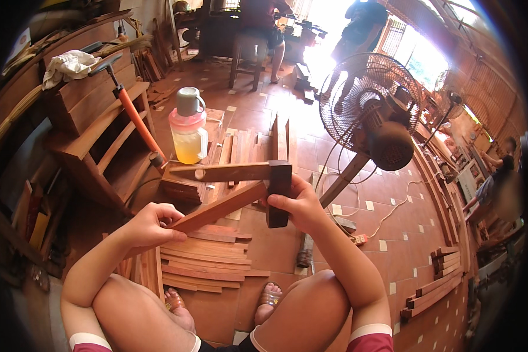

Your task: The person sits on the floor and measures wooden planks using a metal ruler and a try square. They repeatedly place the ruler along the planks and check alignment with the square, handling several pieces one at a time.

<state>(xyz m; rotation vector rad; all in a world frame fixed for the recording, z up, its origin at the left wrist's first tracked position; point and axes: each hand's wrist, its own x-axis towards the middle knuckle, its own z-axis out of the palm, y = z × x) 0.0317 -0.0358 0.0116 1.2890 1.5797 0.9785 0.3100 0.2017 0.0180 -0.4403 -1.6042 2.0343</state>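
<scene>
The right hand (304,206) grips a dark block (280,180); left of it, the left hand (151,224) pinches a strip (223,206) that slack pressure could drop.

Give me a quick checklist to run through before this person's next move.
1. Left hand gripping the strip: ok, at its near end.
2. Right hand gripping the block: ok, thumb across its face.
3. Strip's far end tight against the block: cannot tell.
4. Pile well away from the left foot: not ok, it lies right beside the toes.
5. Jug upright: ok.
6. Fan off: cannot tell.
</scene>
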